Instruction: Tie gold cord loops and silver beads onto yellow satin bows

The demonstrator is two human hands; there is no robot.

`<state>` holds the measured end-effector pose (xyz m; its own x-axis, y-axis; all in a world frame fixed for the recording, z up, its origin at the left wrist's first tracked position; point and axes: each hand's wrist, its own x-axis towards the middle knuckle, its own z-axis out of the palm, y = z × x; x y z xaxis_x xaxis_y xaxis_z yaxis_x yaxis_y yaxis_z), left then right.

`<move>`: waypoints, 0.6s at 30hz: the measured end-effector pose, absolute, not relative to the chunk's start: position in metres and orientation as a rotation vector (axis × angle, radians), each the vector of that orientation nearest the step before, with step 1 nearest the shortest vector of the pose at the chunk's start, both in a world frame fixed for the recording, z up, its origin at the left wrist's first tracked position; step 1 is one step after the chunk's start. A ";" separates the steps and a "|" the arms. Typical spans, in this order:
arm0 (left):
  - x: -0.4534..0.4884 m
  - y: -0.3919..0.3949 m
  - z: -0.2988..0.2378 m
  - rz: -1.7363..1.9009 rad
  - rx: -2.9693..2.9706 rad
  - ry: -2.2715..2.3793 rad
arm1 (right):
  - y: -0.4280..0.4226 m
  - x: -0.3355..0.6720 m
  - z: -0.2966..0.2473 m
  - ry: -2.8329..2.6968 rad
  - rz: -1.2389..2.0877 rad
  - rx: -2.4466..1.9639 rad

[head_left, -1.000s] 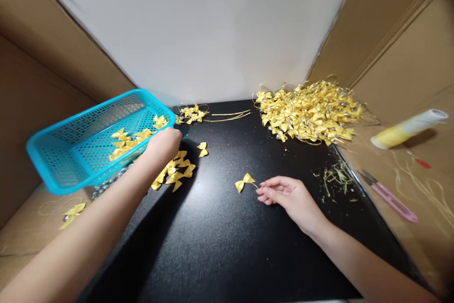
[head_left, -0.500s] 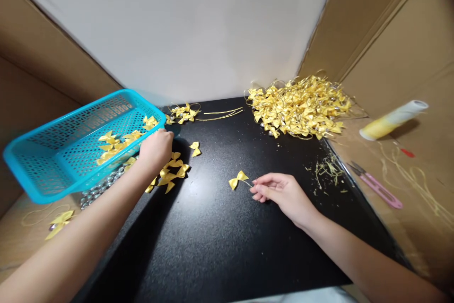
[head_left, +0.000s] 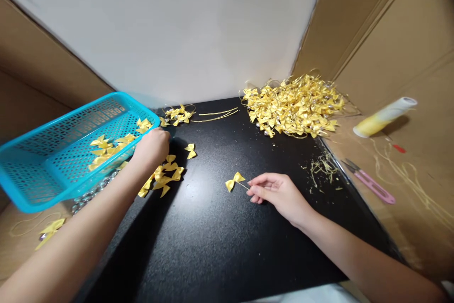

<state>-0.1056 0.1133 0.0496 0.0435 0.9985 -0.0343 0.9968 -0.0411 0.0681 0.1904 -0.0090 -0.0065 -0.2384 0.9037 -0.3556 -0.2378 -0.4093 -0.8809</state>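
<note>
My left hand [head_left: 153, 144] is closed at the right end of a turquoise plastic basket [head_left: 21, 137]; what its fingers hold, if anything, is hidden. Several yellow ribbon bows [head_left: 161, 180] lie on the black table [head_left: 198, 241] just below that hand. Past the wrist shows a heap of small silvery beads or bells [head_left: 88, 197], partly covered by the forearm. Over the middle of the table my right hand [head_left: 271, 192] pinches a thin cord between thumb and fingers. One yellow bow [head_left: 234, 181] sits at the far end of this cord.
A large pile of yellow bows with cords [head_left: 294, 104] lies at the back right. Cut cord scraps [head_left: 323, 168], pink-handled snips [head_left: 371, 184] and a white-and-yellow tube [head_left: 385, 117] are on the right. Two loose cords [head_left: 216, 116] lie at the back. Cardboard walls stand either side.
The view has shifted slightly. My left hand stays closed beside the basket. My right hand keeps its pinch, and the cord to the bow looks straighter now.
</note>
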 end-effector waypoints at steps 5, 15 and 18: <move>-0.049 0.074 0.036 0.566 1.936 1.735 | -0.010 0.191 -0.005 -0.905 1.758 -1.182; 0.018 0.013 -0.009 1.011 0.726 0.906 | -0.012 0.191 -0.001 -1.065 1.559 -1.176; 0.016 0.010 -0.014 1.022 0.786 0.880 | -0.013 0.190 -0.002 -1.092 1.571 -1.184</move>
<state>0.0159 0.0100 -0.0141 0.2613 0.9357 -0.2372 -0.3734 0.3246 0.8690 0.1903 -0.0127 -0.0019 -0.1769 0.9592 -0.2206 -0.1274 -0.2445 -0.9612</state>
